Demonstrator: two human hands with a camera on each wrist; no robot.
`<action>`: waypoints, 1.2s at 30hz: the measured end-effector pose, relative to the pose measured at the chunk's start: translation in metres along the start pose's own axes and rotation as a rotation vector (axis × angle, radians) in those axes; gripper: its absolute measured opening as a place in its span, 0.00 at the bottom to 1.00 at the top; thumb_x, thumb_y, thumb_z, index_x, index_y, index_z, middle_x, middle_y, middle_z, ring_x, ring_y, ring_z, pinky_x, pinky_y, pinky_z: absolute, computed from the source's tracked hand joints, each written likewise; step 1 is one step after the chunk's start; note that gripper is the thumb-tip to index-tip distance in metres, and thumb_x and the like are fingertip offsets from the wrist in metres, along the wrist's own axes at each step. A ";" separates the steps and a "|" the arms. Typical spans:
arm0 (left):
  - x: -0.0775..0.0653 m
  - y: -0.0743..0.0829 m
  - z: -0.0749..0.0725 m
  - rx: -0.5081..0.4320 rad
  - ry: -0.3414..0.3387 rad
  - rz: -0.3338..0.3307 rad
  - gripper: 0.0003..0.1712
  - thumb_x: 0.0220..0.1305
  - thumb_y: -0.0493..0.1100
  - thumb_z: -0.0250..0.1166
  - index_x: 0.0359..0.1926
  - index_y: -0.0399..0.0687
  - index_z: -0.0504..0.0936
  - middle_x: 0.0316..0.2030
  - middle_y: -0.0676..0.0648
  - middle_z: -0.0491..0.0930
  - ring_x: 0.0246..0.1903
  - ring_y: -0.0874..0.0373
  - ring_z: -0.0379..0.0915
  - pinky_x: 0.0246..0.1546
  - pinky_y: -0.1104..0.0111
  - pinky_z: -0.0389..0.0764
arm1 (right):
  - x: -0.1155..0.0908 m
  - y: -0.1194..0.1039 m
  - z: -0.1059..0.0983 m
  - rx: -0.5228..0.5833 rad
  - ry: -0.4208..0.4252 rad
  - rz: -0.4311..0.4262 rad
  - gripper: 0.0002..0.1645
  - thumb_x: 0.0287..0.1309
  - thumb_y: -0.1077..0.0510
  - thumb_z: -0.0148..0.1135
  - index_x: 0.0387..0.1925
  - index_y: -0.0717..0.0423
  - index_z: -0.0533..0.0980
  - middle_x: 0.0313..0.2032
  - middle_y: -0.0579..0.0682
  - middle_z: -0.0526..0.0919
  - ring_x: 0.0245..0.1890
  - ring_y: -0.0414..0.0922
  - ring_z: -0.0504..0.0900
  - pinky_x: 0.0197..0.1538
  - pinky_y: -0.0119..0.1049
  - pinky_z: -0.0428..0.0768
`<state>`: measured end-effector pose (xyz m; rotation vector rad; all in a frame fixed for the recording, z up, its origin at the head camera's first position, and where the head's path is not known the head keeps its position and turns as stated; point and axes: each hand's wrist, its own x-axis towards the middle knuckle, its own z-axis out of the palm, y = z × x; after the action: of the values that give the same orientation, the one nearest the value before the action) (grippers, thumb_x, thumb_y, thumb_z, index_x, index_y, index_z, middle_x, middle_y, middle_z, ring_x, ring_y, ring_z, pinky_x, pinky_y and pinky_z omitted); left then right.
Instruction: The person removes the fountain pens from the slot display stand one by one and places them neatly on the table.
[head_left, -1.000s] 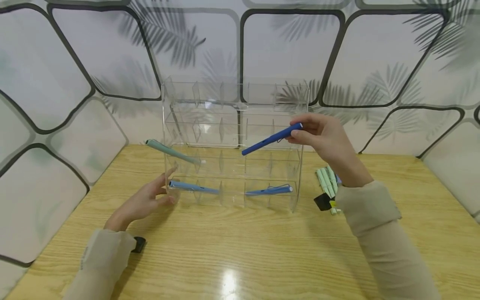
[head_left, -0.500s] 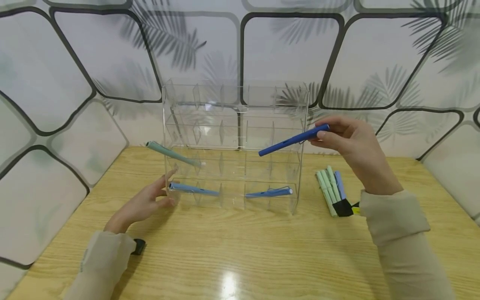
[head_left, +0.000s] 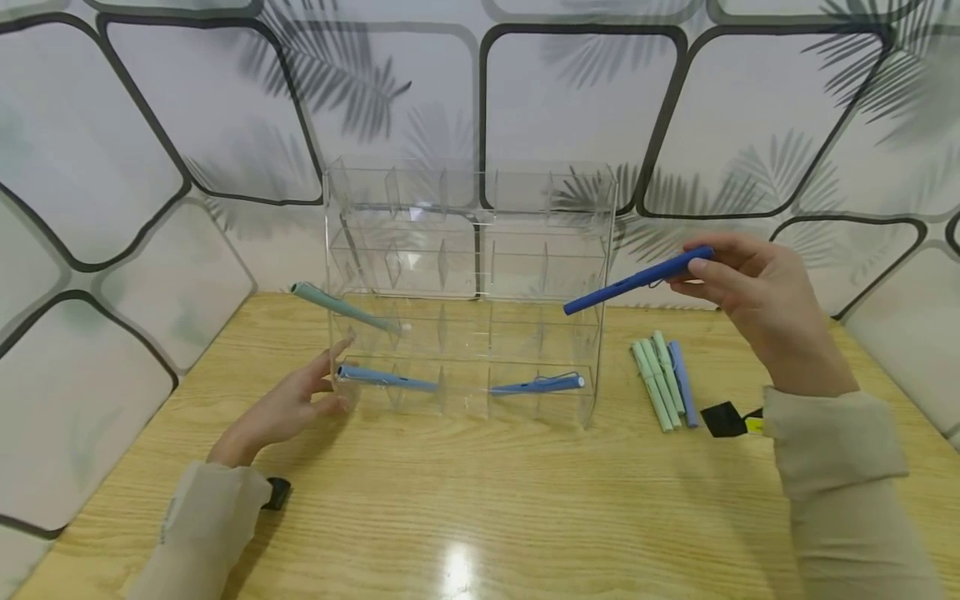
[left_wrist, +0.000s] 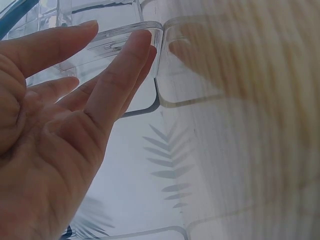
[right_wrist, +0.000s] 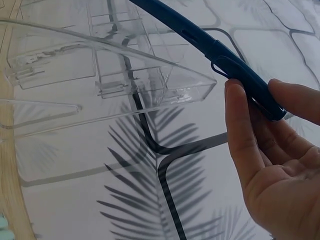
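Note:
A dark blue pen point(head_left: 637, 281) is pinched near its capped end between the thumb and fingers of my right hand point(head_left: 765, 304); its other end points left, by the right side of the clear tiered rack point(head_left: 467, 361). In the right wrist view the pen's clip point(right_wrist: 227, 67) shows beside the fingertips. My left hand point(head_left: 288, 406) is at the rack's lower left side, fingers extended and holding nothing; in the left wrist view the fingers lie by the clear plastic. A green pen point(head_left: 345, 307) slants in the rack, and two light blue pens point(head_left: 388, 378) point(head_left: 537, 384) lie in its bottom tier.
Right of the rack, several light green pens point(head_left: 657, 383) and a blue-violet pen point(head_left: 683, 385) lie side by side on the wooden table point(head_left: 465, 492). A black square piece point(head_left: 724, 420) with a yellow part sits by the right sleeve. A patterned backdrop point(head_left: 577, 108) stands behind.
My right hand has moved to the right with the dark blue pen, away from the rack's front. The pens on the table have come into full view. My left hand has stayed put.

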<state>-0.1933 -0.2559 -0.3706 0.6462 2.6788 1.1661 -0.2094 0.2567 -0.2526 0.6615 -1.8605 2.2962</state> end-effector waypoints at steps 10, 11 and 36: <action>0.000 -0.001 -0.001 -0.009 -0.002 -0.009 0.48 0.73 0.35 0.62 0.81 0.43 0.40 0.75 0.24 0.47 0.61 0.21 0.65 0.51 0.36 0.76 | -0.005 0.004 -0.032 0.126 0.030 0.025 0.15 0.69 0.78 0.51 0.48 0.72 0.82 0.44 0.57 0.85 0.41 0.49 0.88 0.47 0.39 0.85; 0.000 -0.001 -0.001 -0.014 -0.003 -0.009 0.48 0.73 0.35 0.62 0.81 0.43 0.40 0.75 0.24 0.47 0.61 0.21 0.65 0.51 0.36 0.76 | -0.006 0.004 -0.035 0.138 0.032 0.031 0.15 0.69 0.78 0.50 0.48 0.72 0.82 0.44 0.58 0.85 0.41 0.49 0.88 0.47 0.40 0.85; 0.000 -0.003 0.000 -0.038 -0.004 0.001 0.48 0.73 0.35 0.61 0.82 0.44 0.40 0.75 0.24 0.48 0.61 0.21 0.64 0.50 0.36 0.76 | -0.019 0.028 -0.107 0.073 0.155 0.268 0.13 0.71 0.73 0.53 0.39 0.62 0.83 0.36 0.53 0.87 0.36 0.47 0.88 0.38 0.44 0.87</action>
<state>-0.1940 -0.2579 -0.3727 0.6428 2.6464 1.2119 -0.2298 0.3559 -0.3017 0.2441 -1.9009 2.5038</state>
